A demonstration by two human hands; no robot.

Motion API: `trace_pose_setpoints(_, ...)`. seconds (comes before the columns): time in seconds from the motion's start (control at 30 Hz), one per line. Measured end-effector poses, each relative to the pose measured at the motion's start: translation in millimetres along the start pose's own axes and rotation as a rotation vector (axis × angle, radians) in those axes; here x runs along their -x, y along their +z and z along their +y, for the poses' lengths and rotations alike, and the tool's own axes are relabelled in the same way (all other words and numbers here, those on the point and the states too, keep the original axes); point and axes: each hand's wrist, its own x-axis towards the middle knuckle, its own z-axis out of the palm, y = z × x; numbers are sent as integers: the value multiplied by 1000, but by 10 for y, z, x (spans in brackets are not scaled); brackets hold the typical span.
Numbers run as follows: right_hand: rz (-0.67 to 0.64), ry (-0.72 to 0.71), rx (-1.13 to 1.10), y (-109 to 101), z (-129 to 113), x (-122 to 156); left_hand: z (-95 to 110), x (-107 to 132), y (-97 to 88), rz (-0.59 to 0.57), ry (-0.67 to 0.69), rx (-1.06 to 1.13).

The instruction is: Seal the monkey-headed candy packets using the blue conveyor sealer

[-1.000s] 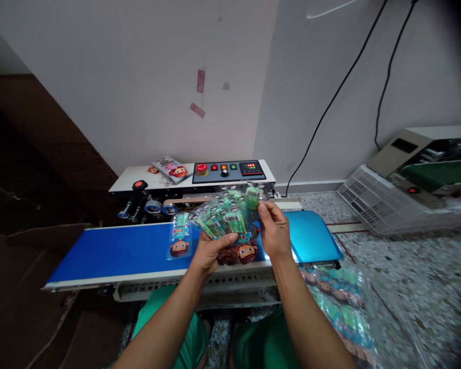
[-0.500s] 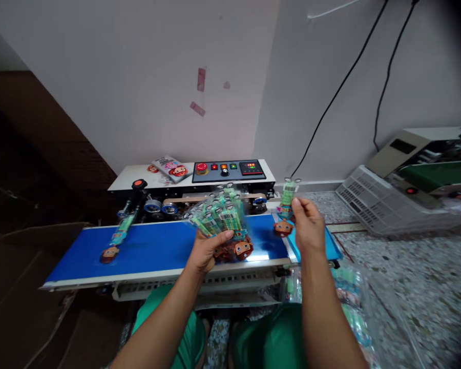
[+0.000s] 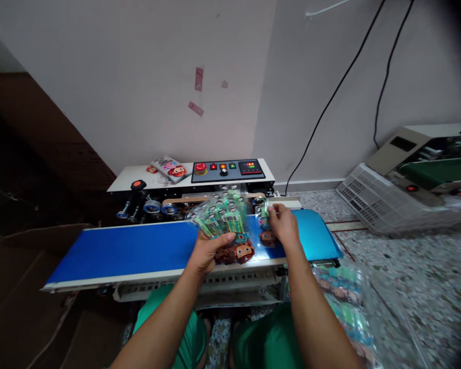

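Observation:
My left hand (image 3: 207, 251) grips a fanned bunch of clear packets (image 3: 223, 225) with green contents and cartoon monkey heads, held above the blue conveyor belt (image 3: 130, 248). My right hand (image 3: 282, 225) pinches a single packet (image 3: 266, 228) and lays it on the belt's right part, by the sealing machine (image 3: 192, 192). Its monkey head shows below my fingers.
The machine's control panel (image 3: 226, 169) has a red button and lit display. A printed packet (image 3: 169, 166) lies on its top. A second machine (image 3: 411, 179) stands at right. A bag of more packets (image 3: 341, 302) lies on the speckled floor. Cardboard boxes (image 3: 34, 287) sit left.
My right hand brought the single packet from the belt's right end leftward and down onto the belt. The packet seen on the belt's left end has gone out of view.

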Motion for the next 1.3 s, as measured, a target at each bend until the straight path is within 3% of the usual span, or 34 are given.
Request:
trace_pose_setpoints(0.07,-5,-70,-138,-47,-226,111,-14,-13,-9,-24,-5,-4)
trace_pose_setpoints(0.17,-302,-140,-575,-125,-540,297,-27,-22,-11,-50,19,7)
trace_pose_setpoints(0.23,-433,-177,-757,-130,-669,378,-26,-11,0,-63,40,8)
trace_pose_setpoints(0.43,-272,-8,-1048,40,-647,418,10,41,82,-79,10,32)
trace_pose_setpoints(0.57,-164,29,-1100,119,-619,447,23,46,127,-44,-2,50)
trace_pose_setpoints(0.73,267,5,-903,-77,-525,320,22,36,102,28,-14,19)
trace_pose_setpoints(0.8,339,39,-748,-217,-349,226,32,21,67,45,1,11)
trace_pose_setpoints(0.9,206,152,-452,-343,35,109,49,-14,0,34,27,11)
trace_pose_setpoints(1.03,71,147,-31,-279,402,14,41,-53,-67,47,11,14)
trace_pose_setpoints(1.2,-38,100,185,-64,257,-29,20,-33,-33,9,-3,32)
trace_pose_setpoints(1.3,6,44,175,-1,14,39,22,-10,20,33,6,26)
